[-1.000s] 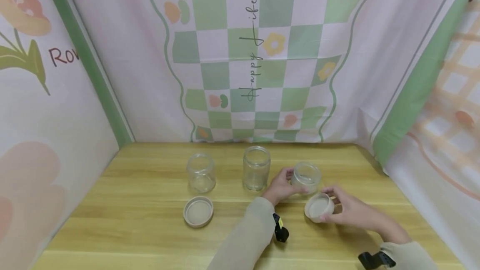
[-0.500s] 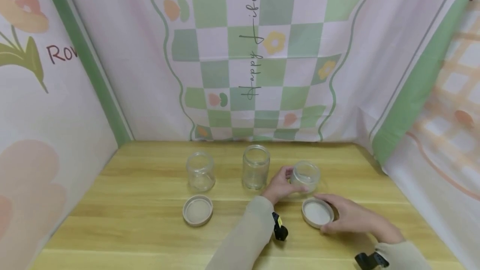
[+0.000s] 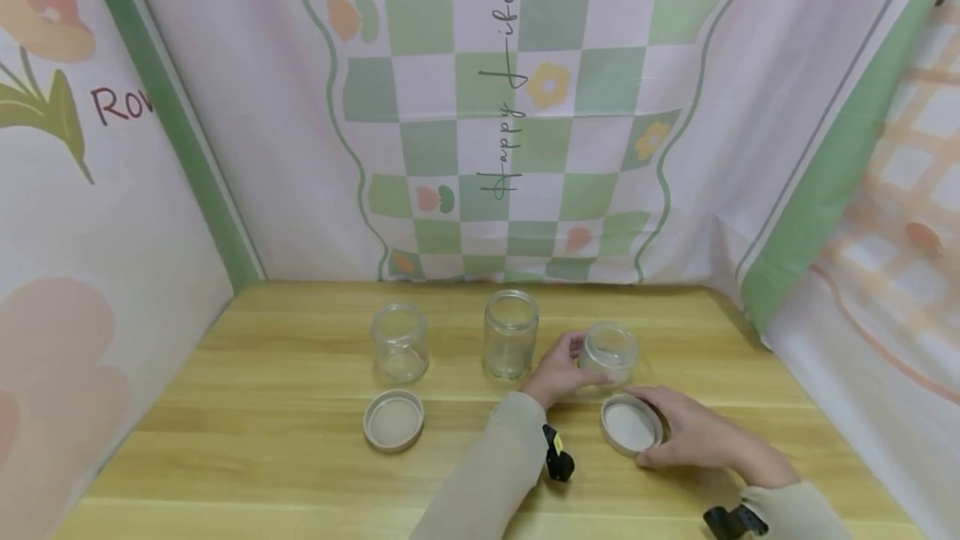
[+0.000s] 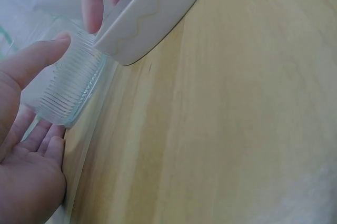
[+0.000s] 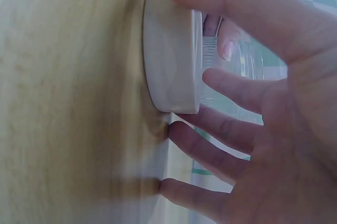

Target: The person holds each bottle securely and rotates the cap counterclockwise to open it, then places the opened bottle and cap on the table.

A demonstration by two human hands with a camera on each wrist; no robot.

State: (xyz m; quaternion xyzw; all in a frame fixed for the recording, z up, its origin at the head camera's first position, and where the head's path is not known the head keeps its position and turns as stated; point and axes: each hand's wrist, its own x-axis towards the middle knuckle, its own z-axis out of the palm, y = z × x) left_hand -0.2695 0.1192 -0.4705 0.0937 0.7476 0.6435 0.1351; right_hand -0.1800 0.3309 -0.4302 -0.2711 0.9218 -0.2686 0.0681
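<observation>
My left hand (image 3: pixel 562 369) holds a short clear glass jar (image 3: pixel 609 357), with no lid on it, at the table's right side. In the left wrist view the jar's ribbed wall (image 4: pixel 73 84) shows between thumb and fingers. Just in front of the jar, a round beige lid (image 3: pixel 630 425) lies hollow side up on the table. My right hand (image 3: pixel 697 432) holds that lid by its rim, thumb on the near side and index finger on the far side. In the right wrist view the other fingers are spread beside the lid (image 5: pixel 171 60).
A tall open glass jar (image 3: pixel 512 336) stands left of my left hand. Farther left is a medium open jar (image 3: pixel 400 344), with another beige lid (image 3: pixel 393 421) in front of it. A printed cloth (image 3: pixel 427 140) hangs behind the wooden table (image 3: pixel 262 407).
The lid in my right hand has gone from tilted to flat on the table, and that hand has lowered slightly with it. The left hand and its jar have stayed in place.
</observation>
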